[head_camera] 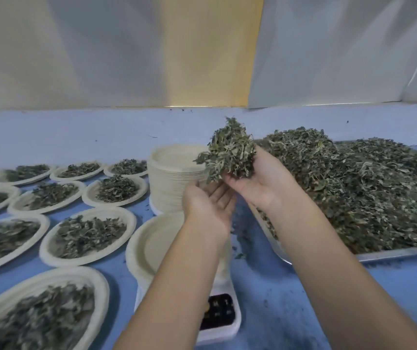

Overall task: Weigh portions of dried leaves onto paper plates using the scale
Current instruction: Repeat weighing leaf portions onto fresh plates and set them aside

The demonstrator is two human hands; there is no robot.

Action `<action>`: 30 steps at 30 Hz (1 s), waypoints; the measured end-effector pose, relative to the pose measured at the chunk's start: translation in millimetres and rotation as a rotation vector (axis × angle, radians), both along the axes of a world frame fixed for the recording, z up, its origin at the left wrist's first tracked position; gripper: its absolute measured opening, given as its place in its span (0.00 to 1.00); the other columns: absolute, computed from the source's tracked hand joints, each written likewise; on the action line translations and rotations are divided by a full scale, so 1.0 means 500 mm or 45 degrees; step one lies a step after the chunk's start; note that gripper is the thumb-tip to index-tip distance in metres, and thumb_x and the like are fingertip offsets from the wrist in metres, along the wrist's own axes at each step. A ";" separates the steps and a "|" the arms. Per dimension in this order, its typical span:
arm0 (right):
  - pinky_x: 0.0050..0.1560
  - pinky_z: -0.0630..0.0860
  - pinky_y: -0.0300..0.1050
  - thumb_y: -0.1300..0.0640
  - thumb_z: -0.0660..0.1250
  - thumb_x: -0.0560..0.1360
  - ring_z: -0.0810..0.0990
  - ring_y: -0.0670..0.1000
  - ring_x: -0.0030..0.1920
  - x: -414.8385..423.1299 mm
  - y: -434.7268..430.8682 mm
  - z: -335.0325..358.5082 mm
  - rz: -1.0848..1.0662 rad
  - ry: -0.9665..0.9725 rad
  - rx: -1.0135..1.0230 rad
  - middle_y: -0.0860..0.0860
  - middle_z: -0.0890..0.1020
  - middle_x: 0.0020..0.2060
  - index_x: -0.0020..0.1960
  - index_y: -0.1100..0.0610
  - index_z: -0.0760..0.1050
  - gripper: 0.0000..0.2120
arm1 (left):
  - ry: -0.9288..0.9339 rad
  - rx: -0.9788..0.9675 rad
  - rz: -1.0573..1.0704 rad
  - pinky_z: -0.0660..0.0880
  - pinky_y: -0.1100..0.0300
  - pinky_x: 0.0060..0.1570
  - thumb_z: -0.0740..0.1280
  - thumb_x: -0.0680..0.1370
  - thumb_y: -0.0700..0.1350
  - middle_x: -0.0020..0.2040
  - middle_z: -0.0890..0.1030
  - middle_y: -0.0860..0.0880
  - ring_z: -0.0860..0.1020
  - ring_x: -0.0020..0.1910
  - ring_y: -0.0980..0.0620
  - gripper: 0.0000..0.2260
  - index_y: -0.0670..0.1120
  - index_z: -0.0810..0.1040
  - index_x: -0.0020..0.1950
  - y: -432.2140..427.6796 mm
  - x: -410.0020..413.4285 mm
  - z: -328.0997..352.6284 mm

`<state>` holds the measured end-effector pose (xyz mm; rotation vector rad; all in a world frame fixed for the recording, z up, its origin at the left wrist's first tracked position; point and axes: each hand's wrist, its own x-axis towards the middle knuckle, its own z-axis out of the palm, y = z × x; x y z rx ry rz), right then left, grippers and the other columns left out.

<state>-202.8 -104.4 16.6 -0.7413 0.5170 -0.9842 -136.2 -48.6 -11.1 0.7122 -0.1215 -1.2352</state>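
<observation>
A flat blue worktop (pixel 290 299) fills the lower view. Behind it runs a pale bluish-white band (pixel 76 137), perhaps a ledge or the wall's foot. Above stand dull silvery sheet panels (pixel 51 46) with a yellow vertical strip (pixel 202 46) between them. A shallow silver metal tray (pixel 391 256) lies on the right.

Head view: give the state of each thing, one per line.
Right hand: grips a clump of leaves.
Left hand: open, palm up, empty.
Plate on scale: empty.
Scale: display blurred, unreadable.
Plate stack: unused, upright.
Side plates: filled with leaves.
Tray: heaped with leaves.
</observation>
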 end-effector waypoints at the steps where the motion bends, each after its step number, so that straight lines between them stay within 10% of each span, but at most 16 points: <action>1: 0.45 0.78 0.47 0.61 0.60 0.80 0.79 0.54 0.48 0.018 0.012 -0.001 0.027 0.017 -0.013 0.57 0.81 0.46 0.51 0.60 0.76 0.07 | -0.036 0.028 0.009 0.68 0.53 0.60 0.48 0.83 0.51 0.66 0.73 0.36 0.71 0.66 0.42 0.24 0.34 0.69 0.67 0.018 0.021 -0.003; 6: 0.35 0.79 0.42 0.57 0.57 0.81 0.82 0.48 0.33 0.086 0.055 -0.018 0.173 0.125 -0.213 0.52 0.84 0.35 0.45 0.56 0.77 0.12 | -0.225 0.142 0.206 0.68 0.55 0.60 0.49 0.83 0.49 0.59 0.76 0.40 0.74 0.60 0.44 0.19 0.37 0.74 0.50 0.080 0.129 -0.013; 11: 0.49 0.78 0.55 0.54 0.59 0.81 0.78 0.54 0.45 0.110 0.069 -0.058 0.121 0.661 -0.654 0.66 0.79 0.52 0.52 0.60 0.75 0.11 | -0.467 0.182 0.330 0.65 0.57 0.63 0.49 0.83 0.49 0.62 0.77 0.42 0.74 0.64 0.48 0.20 0.39 0.73 0.65 0.098 0.180 -0.023; 15: 0.58 0.73 0.47 0.50 0.60 0.80 0.77 0.47 0.55 0.105 0.074 -0.078 0.124 1.077 -1.095 0.46 0.80 0.55 0.60 0.51 0.76 0.12 | -0.568 0.212 0.408 0.67 0.60 0.54 0.50 0.83 0.49 0.56 0.78 0.45 0.75 0.57 0.51 0.17 0.43 0.75 0.61 0.103 0.191 -0.025; 19: 0.56 0.71 0.44 0.50 0.64 0.78 0.77 0.50 0.57 0.101 0.083 -0.078 0.131 1.428 -1.432 0.48 0.81 0.55 0.60 0.52 0.77 0.13 | -0.642 0.205 0.437 0.65 0.59 0.64 0.51 0.83 0.48 0.62 0.77 0.46 0.75 0.61 0.52 0.17 0.42 0.74 0.62 0.103 0.194 -0.023; 30: 0.44 0.74 0.38 0.48 0.65 0.77 0.80 0.50 0.42 0.090 0.091 -0.075 0.194 1.585 -1.593 0.57 0.84 0.45 0.55 0.55 0.82 0.14 | -0.662 0.199 0.382 0.67 0.57 0.63 0.51 0.83 0.48 0.61 0.79 0.45 0.76 0.61 0.50 0.18 0.41 0.75 0.62 0.106 0.190 -0.022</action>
